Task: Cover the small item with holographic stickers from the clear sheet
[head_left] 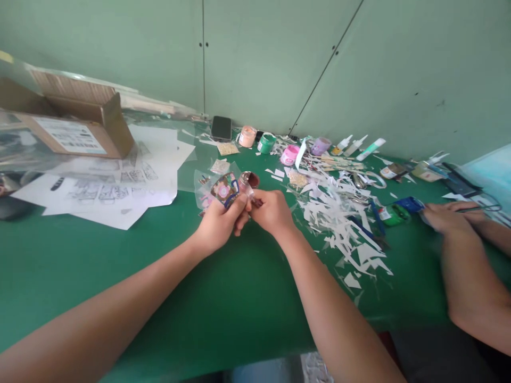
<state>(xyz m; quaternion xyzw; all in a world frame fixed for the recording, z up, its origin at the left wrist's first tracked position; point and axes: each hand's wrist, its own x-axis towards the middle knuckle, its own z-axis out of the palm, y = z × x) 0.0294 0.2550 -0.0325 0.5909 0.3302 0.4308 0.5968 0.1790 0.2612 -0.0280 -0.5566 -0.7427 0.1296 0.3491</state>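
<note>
Bare forearms (154,298) led to the left hand (217,223), which gripped a flower-patterned piece (223,188) above the table (223,303), best held steadily beside the curled right hand (274,213), whose hold was unclear.

My forearms (151,290) cross the near edge of the bench (40,276) and converge; left grip (219,223) and right grip (273,211) meet, curled closed.

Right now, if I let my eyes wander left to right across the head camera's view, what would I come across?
Cardboard box → left hand → right hand → purple jar → yellow-labelled bottle → white-and-green tube → co-worker's nearer hand.
</note>
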